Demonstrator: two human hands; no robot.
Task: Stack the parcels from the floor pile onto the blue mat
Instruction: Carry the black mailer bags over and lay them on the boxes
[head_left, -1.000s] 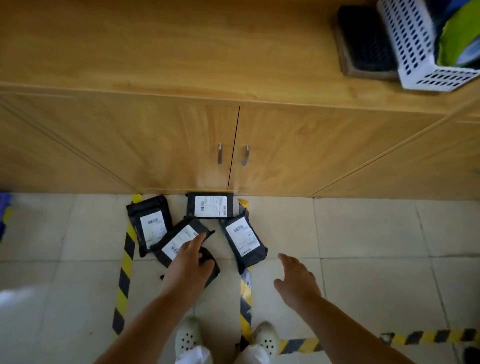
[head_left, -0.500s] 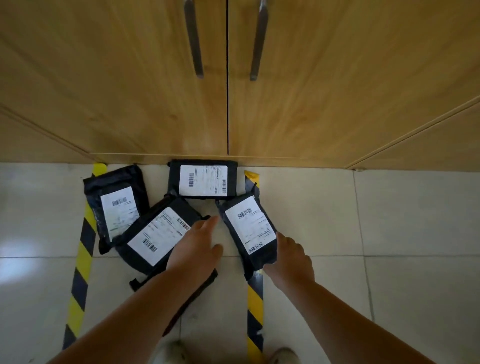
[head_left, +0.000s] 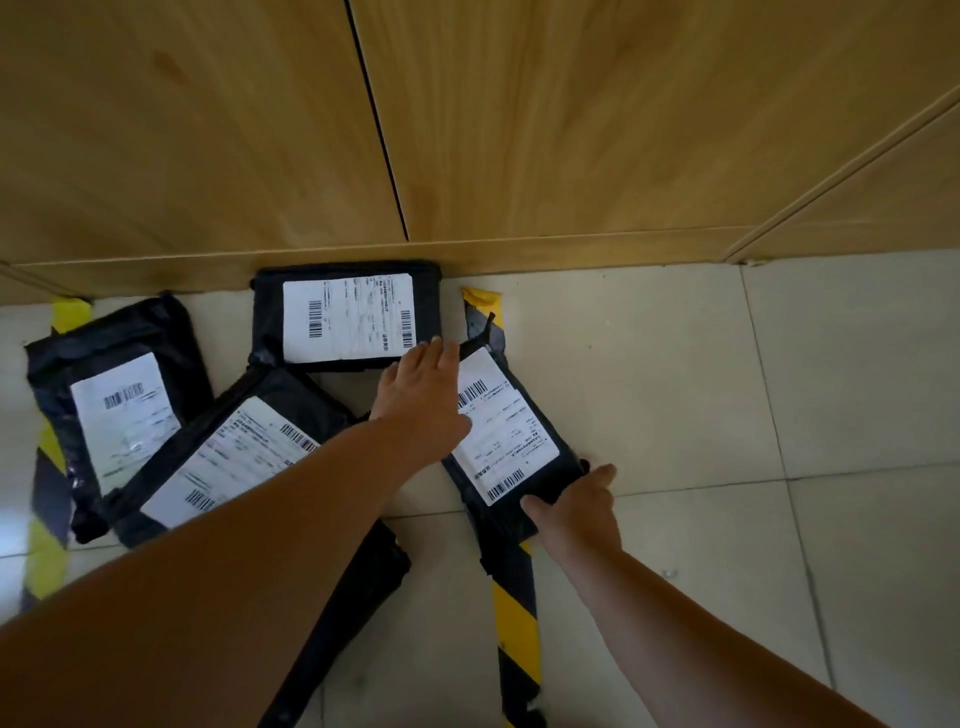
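Blk parcels (head_left: 511, 447) w/ wht labels; yel-blk tape (head_left: 514, 618).

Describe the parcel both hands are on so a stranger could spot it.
Start at the wooden cabinet, then look down to the black parcels at its foot. It is the rightmost parcel, lying across striped floor tape, and the only one with the left hand and right hand on it.

Camera dropped closer to the floor, left hand (head_left: 423, 395) slid off the middle parcel (head_left: 228, 457) onto the right-hand parcel (head_left: 506, 436), right hand (head_left: 576, 512) closed on that parcel's near corner.
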